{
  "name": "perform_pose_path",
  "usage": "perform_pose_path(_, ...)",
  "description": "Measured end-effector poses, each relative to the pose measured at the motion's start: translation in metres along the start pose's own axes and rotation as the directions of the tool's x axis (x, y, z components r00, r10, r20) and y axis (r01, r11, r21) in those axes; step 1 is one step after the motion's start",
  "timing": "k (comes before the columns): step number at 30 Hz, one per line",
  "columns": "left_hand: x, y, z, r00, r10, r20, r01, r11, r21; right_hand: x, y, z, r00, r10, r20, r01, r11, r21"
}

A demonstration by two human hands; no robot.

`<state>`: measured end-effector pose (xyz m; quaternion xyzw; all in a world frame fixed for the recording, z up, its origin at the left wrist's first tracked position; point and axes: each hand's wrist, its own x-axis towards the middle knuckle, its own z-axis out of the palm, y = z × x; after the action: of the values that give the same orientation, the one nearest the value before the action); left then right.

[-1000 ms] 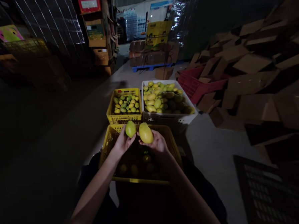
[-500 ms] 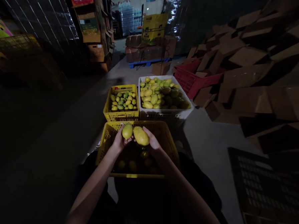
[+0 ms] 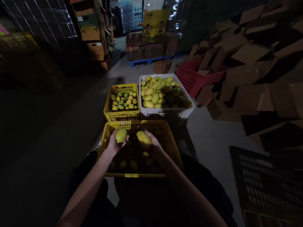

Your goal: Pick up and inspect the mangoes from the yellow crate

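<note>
My left hand (image 3: 114, 143) is closed from below around a green-yellow lemon (image 3: 121, 135). A yellow, longer lemon (image 3: 144, 139) is gripped in my right hand (image 3: 153, 143), its end pointing up and left. Both hands are over the near yellow crate (image 3: 169, 133), with a gap between the two fruits. Several lemons (image 3: 134, 166) lie in shadow on the bottom of this crate, hard to make out.
Beyond stand a smaller yellow crate (image 3: 107, 107) of green and yellow lemons and a white crate (image 3: 189, 108) heaped with lemons. A red crate (image 3: 190, 78) and piled cardboard boxes (image 3: 253, 77) are on the right. A dark slatted crate (image 3: 256, 179) lies at lower right.
My hands have moved apart: the left one went left with its lemon, now tilted more sideways. The right-hand lemon has turned slightly. The view has shifted a little.
</note>
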<state>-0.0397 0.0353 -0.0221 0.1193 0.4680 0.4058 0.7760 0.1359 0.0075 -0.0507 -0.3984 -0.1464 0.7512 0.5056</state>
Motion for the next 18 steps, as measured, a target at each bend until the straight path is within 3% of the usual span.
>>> perform_pose_path(4, -0.003, -0.002, 0.003, 1.0, -0.022, -0.006, 0.022, 0.999, 0.023, -0.007, -0.003, 0.006, 0.996, 0.031, -0.09, -0.029, 0.999, 0.021)
perform_pose_path(11, -0.008, -0.007, 0.012, 0.998, 0.055, 0.011, -0.054, 0.996, -0.075, -0.014, -0.001, 0.02, 0.995, 0.025, -0.098, -0.02, 0.998, 0.061)
perform_pose_path(15, -0.007, -0.002, 0.005, 0.999, 0.043, 0.019, -0.042, 0.998, -0.042, -0.013, -0.005, 0.017, 0.994, 0.055, -0.091, -0.043, 0.991, 0.128)
perform_pose_path(18, -0.001, -0.005, -0.001, 0.997, 0.058, -0.041, -0.056, 0.996, 0.066, -0.014, -0.007, 0.007, 0.998, 0.018, -0.058, -0.011, 0.993, 0.119)
